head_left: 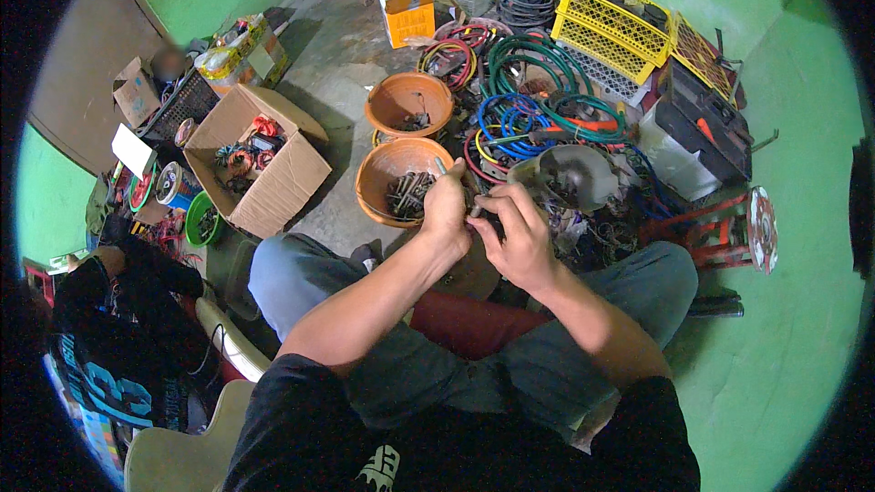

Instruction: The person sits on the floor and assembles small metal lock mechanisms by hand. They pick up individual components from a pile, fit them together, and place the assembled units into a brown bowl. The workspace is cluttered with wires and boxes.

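My left hand is closed in a fist between my knees, and a thin pale-green rod shows at its upper edge. The rest of what it grips is hidden. Close beside it, my right hand pinches a small dull metal piece between thumb and fingertips, too small to name exactly. Just beyond my left hand stands an orange plastic bowl with a heap of bolt-like metal parts. A second orange bowl behind it holds a few dark bits.
Coiled green hose and blue hose lie beyond my right hand, near a grey metal bowl. A red stool lies at right. Yellow crates stand behind. At left are a cardboard box and another seated person.
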Motion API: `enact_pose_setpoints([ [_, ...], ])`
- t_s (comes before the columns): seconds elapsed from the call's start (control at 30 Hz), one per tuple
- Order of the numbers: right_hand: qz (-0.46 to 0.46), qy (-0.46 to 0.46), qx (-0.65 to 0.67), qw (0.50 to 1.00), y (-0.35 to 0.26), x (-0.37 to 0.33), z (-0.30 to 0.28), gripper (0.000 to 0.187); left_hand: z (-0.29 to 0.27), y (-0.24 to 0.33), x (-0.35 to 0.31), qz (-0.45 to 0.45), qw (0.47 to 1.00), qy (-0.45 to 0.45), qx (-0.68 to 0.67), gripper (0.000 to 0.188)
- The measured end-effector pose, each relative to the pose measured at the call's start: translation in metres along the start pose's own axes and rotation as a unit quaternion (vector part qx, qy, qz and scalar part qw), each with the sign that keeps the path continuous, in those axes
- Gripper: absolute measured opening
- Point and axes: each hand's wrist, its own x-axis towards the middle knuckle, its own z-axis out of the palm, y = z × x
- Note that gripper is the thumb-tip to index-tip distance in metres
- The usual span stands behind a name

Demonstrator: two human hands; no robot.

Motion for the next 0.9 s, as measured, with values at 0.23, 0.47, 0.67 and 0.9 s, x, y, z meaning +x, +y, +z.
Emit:
enact_pose_setpoints([
  [0.23,-0.029,-0.007,-0.025,0.999,-0.001,-0.005,0.005,0.029,-0.003,0.002,0.006,-0.005,1.000,0.020,-0.013,0.023],
  [0.47,-0.078,-0.007,-0.030,0.997,0.003,-0.003,0.005,0.029,-0.009,0.011,0.006,0.012,0.999,-0.006,0.052,0.019],
  [0.67,-0.080,0.030,0.076,0.993,-0.001,-0.011,0.001,0.033,-0.021,0.019,0.020,0.027,0.998,0.055,0.009,0.017],
  [0.9,-0.089,0.064,0.000,0.994,-0.010,0.012,-0.052,0.036,-0.065,0.049,0.035,0.079,0.994,0.060,0.041,0.025],
])
